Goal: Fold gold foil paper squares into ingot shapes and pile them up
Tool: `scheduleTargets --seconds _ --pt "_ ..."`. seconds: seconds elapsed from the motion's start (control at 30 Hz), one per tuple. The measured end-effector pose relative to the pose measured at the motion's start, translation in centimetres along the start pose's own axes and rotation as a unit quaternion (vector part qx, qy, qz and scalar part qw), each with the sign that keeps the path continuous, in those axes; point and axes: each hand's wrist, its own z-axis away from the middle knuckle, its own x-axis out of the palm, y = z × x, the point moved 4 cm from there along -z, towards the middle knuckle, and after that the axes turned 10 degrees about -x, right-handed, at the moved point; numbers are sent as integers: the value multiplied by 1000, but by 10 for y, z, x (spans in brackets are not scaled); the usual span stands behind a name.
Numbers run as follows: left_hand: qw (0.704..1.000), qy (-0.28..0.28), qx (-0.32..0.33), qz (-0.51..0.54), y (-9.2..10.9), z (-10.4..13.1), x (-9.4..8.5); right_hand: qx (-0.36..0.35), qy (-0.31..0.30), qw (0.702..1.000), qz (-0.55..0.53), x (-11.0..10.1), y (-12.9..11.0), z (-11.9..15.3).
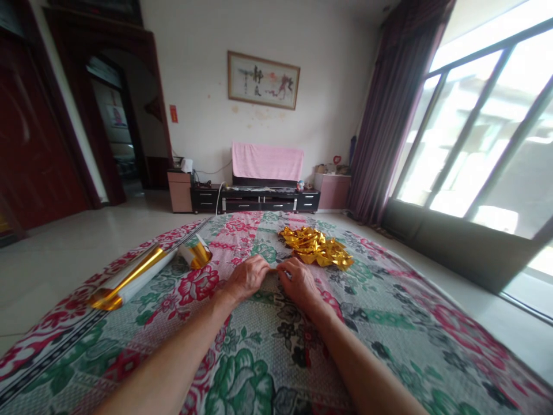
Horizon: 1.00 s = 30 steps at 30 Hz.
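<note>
My left hand (248, 277) and my right hand (299, 278) meet near the middle of the flowered cloth, both with fingers pinched closed. Between them runs a narrow strip of folded gold foil paper (273, 271), one end in each hand. Most of the strip is covered by my fingers. Just beyond my right hand lies a pile of folded gold foil pieces (317, 246). Off to the left of my left hand, a curled gold and white foil sheet (196, 253) rests beside a longer loose roll of the same paper (133, 276).
The flowered cloth (242, 374) covers the broad surface before me. Beyond its far edge stand a low black cabinet (242, 206) and a pink cloth (268, 160) over a screen. A purple curtain (380, 115) and large window (475, 127) are on the right.
</note>
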Motion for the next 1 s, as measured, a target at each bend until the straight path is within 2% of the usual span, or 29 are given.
scheduleTargets --seconds 0.17,0.47,0.77,1.0 --pt "998 31 -12 52 2 0 -3 25 2 999 -42 0 2 1" --pt "995 25 -13 94 4 1 -3 8 15 997 -78 -1 0 1" --pt "993 21 -48 103 1 1 -2 18 16 996 -86 -3 -2 1" --pt "995 24 -39 88 4 1 -6 13 13 997 -78 -3 -1 0"
